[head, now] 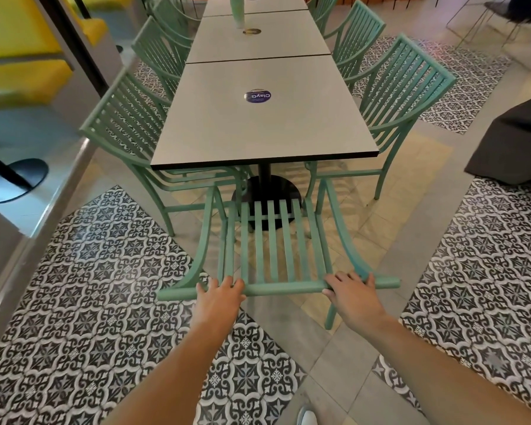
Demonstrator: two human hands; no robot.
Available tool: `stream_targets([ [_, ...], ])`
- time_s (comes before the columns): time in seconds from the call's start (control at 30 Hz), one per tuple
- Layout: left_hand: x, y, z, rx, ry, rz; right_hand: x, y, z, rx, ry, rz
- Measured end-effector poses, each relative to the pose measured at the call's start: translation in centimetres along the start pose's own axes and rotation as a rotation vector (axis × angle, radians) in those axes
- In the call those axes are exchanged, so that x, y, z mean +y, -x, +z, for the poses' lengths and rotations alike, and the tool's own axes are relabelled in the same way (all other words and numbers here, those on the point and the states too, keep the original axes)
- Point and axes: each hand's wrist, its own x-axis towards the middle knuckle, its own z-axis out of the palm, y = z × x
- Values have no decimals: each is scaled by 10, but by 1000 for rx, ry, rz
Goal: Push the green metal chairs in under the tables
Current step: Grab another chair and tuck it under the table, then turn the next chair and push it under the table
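A green metal chair (273, 240) stands at the near end of a row of grey tables (258, 124), its slatted back toward me and its front under the table edge. My left hand (219, 297) grips the left part of the chair's top rail. My right hand (351, 291) grips the right part of the same rail. More green chairs line both long sides of the tables, one at the near left (126, 124) and one at the near right (402, 90), both tucked close to the table.
A black pedestal base (267, 194) holds the nearest table. A round sticker (258, 96) lies on its top. A grey ledge and yellow seating (19, 72) run along the left. A dark shape (515, 139) sits at the right. Patterned tiles cover the floor.
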Motion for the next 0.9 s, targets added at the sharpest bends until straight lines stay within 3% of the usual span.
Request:
stream_targets([
  [0.33, -3, 0, -24, -16, 52, -4, -2, -1, -11, -37, -42, -7],
  [0.6, -43, 6, -75, 212, 119, -97, -65, -30, -55, 99, -72, -199],
  [0.73, -103, 18, -71, 193, 396, -249, -142, -57, -85, 141, -157, -320],
  [0.9, -204, 26, -67, 210, 907, -485, -251, -89, -98, 87, -254, -406],
])
